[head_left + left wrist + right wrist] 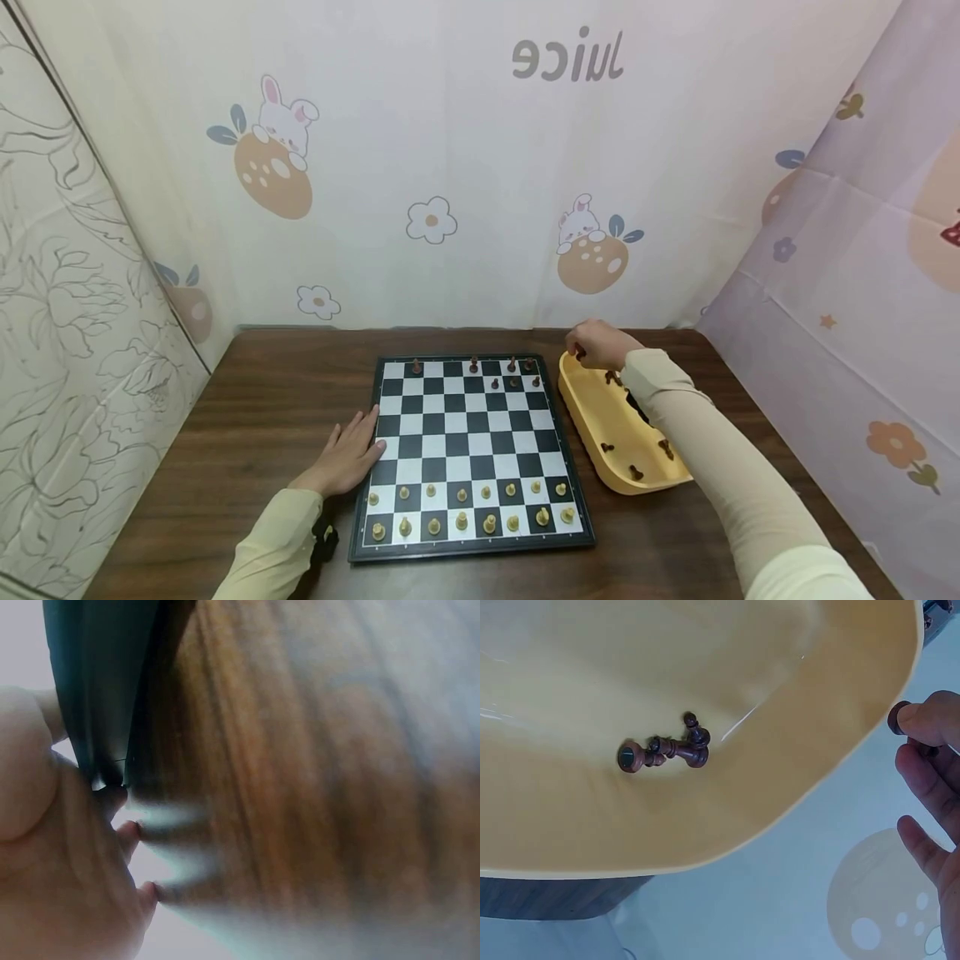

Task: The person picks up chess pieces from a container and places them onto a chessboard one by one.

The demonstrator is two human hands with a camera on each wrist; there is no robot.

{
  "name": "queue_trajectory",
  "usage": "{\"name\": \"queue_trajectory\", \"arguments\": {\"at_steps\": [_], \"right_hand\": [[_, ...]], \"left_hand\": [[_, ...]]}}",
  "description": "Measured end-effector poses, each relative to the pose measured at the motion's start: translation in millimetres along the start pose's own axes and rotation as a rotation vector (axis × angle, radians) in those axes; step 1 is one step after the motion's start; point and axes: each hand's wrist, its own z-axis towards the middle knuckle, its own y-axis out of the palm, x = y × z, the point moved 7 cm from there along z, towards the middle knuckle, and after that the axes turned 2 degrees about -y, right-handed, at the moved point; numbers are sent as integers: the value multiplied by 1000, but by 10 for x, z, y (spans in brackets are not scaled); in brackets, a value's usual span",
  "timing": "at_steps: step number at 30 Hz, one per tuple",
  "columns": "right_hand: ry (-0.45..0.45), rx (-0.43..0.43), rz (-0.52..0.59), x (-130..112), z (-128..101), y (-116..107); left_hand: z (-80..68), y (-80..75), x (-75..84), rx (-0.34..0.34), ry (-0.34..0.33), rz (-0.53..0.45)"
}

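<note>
My right hand pinches a dark brown chess piece between thumb and fingertips, over the far left rim of a yellow tray. Most of that piece is hidden by the fingers. Inside the tray lie several loose dark chess pieces, such as a pawn at its far end. My left hand rests flat at the left edge of a black-and-white chessboard, fingers straight. Light yellow chess pieces stand in two rows along the near side. Several dark chess pieces stand on the far rows, mostly toward the right.
Everything sits on a dark wood-grain table. A patterned curtain hangs behind its far edge, with more hanging cloth to the right. The right forearm crosses over the tray and hides part of it.
</note>
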Motion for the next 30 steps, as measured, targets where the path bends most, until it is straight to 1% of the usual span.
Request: {"name": "queue_trajectory", "arguments": {"at_steps": [3,10,16,23,30], "right_hand": [[-16,7,-22,-24,16,-1],[22,-16,-31,-42,80,16],[28,-21,-38,-66,172,-2],[5,-19,-38,-169,293,-50],[21,-38,-11,-287,427,-77]], "left_hand": [[-6,3,-6,0,3,-6],[-3,8,-13,-2,3,-8],[9,9,-21,0,-3,-8],[6,2,-19,0,-11,-6],[6,-5,-9,-1,-15,-7]]}}
